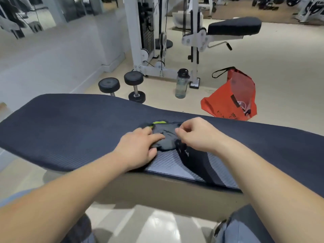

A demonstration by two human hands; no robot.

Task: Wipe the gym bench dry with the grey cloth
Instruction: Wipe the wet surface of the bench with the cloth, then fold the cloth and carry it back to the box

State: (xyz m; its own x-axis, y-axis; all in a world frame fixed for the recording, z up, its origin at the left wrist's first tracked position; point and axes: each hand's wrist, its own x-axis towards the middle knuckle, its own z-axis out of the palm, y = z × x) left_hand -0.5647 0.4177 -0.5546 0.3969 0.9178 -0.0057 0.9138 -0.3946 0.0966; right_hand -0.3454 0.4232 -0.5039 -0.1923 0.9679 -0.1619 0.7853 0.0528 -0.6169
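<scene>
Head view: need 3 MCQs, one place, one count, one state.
1. The water bottle stands on the floor:
A) between the dumbbells and the orange bag
B) left of the dumbbells
C) right of the orange bag

2. Dumbbells on the floor:
A) one
B) two
C) three

3. The left hand is:
A) lifted clear of the grey cloth
B) a fist beside the cloth
C) resting on the cloth, fingers straight

Answers:
1 A: dumbbells to its left, bag to its right.
2 B: two stand side by side.
3 C: its fingers lie across the cloth.
</scene>
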